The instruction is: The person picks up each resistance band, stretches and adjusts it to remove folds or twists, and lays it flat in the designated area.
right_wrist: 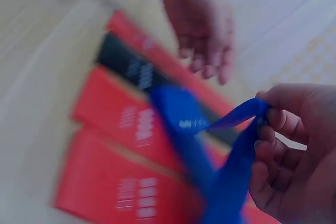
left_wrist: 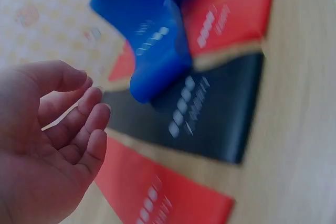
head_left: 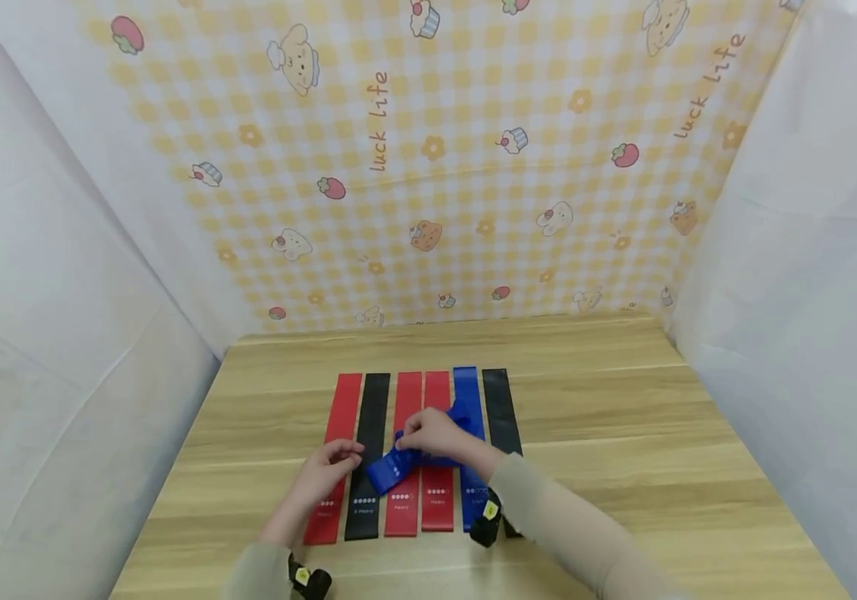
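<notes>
My right hand (head_left: 438, 433) pinches a blue resistance band (right_wrist: 231, 187) between thumb and fingers, lifted over the row of flat bands. The loose blue band (left_wrist: 160, 40) is twisted, and its printed end hangs above a black band (left_wrist: 210, 108). To the left, my left hand (head_left: 326, 471) holds nothing; its fingers are loosely bent over the leftmost red band (head_left: 344, 400) and the black one. In the left wrist view the left hand (left_wrist: 58, 140) is apart from the blue band, thumb and fingertips close together.
Beneath the held band lie two more red bands (head_left: 409, 387), a flat blue band (head_left: 465, 379) and a black band (head_left: 498, 392) at the right, partly covered by the right arm. They rest on a wooden table (head_left: 608, 400). A checkered cloth (head_left: 428, 192) hangs behind, with white side walls (head_left: 796, 250).
</notes>
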Tool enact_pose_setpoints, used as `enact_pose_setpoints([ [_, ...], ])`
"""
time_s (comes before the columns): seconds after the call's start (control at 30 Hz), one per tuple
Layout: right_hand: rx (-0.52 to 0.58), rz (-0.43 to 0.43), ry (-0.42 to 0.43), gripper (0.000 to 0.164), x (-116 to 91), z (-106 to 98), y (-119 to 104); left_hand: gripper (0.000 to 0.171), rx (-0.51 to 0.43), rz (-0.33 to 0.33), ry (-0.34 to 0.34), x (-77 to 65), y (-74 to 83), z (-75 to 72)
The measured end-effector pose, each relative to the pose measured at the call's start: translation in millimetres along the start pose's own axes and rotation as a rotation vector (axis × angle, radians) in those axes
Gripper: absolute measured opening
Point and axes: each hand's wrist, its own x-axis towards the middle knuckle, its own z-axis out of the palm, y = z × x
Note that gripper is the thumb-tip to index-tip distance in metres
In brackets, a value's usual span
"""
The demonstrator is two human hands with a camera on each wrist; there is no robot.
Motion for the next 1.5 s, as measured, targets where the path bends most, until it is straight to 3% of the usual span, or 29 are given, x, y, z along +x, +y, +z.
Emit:
enact_pose_setpoints([
  [0.1,0.050,-0.012,0.007,0.030,0,-23,-21,0.018,-0.069,0.033,-0.018,-3.5,20.0,1.1],
  [0.3,0.198,-0.023,-0.008,0.022,-3,-64,-64,0.027,-0.219,0.104,-0.167,-9.6,54.9,7.6],
  [0.43,0.277,-0.066,0.012,0.021,-4,-87,-91,0.031,-0.297,0.095,-0.250,-8.6,67.0,18.1],
  [0.67,0.319,-0.146,0.049,0.020,-7,-114,-126,0.044,-0.460,0.091,-0.422,-2.0,81.2,46.3],
  [0.77,0.340,-0.183,0.061,0.020,-10,-119,-136,0.053,-0.604,0.053,-0.483,2.9,84.6,58.5],
  [0.93,0.372,-0.208,0.082,0.020,-18,-122,-144,0.075,-0.975,-0.007,-0.549,12.7,86.4,70.8],
  [1.0,0.383,-0.217,0.088,0.022,-22,-122,-145,0.080,-1.095,-0.016,-0.553,16.8,85.0,72.9],
  [1.1,0.414,-0.219,0.096,0.022,-28,-122,-142,0.079,-1.198,-0.014,-0.525,23.1,80.6,75.0],
  [1.33,0.525,-0.192,0.133,0.021,-40,-121,-124,0.069,-1.393,0.039,-0.349,34.4,71.3,71.5],
  [1.5,0.578,-0.193,0.142,0.021,-48,-117,-105,0.053,-1.472,0.056,-0.246,40.7,69.2,64.0],
])
